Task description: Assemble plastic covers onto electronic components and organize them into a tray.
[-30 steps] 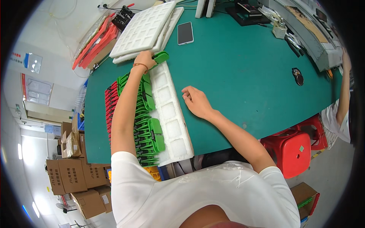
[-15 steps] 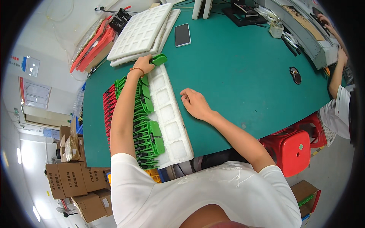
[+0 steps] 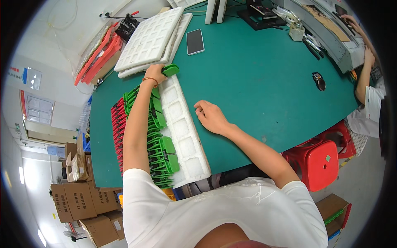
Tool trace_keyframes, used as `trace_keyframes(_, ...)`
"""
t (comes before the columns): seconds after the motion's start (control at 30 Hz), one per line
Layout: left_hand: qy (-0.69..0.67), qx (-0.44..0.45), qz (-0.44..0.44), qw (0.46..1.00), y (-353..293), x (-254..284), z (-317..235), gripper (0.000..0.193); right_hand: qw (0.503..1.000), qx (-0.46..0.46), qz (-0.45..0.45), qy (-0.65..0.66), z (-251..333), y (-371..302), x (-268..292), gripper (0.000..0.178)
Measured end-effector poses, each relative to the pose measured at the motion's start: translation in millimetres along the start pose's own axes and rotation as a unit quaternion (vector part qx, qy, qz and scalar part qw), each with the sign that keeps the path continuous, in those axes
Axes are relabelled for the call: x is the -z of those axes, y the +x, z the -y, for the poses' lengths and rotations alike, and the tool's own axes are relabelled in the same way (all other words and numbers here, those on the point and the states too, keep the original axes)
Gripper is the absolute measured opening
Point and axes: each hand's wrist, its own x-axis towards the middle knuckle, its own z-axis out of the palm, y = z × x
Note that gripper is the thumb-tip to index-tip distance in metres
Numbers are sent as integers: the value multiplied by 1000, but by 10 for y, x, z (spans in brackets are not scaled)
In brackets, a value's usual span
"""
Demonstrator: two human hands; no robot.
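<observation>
My left hand [image 3: 155,73] reaches to the far end of a white foam tray [image 3: 186,140] and has its fingers closed on a green plastic clamp-like piece [image 3: 170,70]. Along the tray's left side stand several similar green pieces [image 3: 168,155] with black parts, packed in a row. Behind them, farther left, runs a row of red pieces [image 3: 117,132]; my left forearm hides part of both rows. My right hand [image 3: 211,116] rests on the green table just right of the tray, its fingers loosely curled and nothing visible in them.
White foam trays [image 3: 151,39] lie stacked at the back left. A phone [image 3: 195,41] lies beside them, and a small black object [image 3: 319,81] is at the right. Another person's arm [image 3: 364,76] works at the far right. Red stools [image 3: 318,165] stand by the table's near right edge.
The view has shifted slightly, so the table's things sit a little lower or farther left. My left hand keeps hold of the green clamp-like piece; my right hand stays on the table.
</observation>
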Motion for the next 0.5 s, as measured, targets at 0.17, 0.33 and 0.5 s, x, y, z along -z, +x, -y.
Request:
trace_keyframes(0.17,0,23,16,1000,25,41,27,50,1000,5,-3,-10,-2,7,-11,21)
trace_keyframes(0.33,-11,-6,8,1000,15,46,59,49,1000,7,2,-18,2,5,-13,21)
trace_keyframes(0.5,-13,18,15,1000,12,54,19,47,1000,12,7,-25,21,4,-10,20)
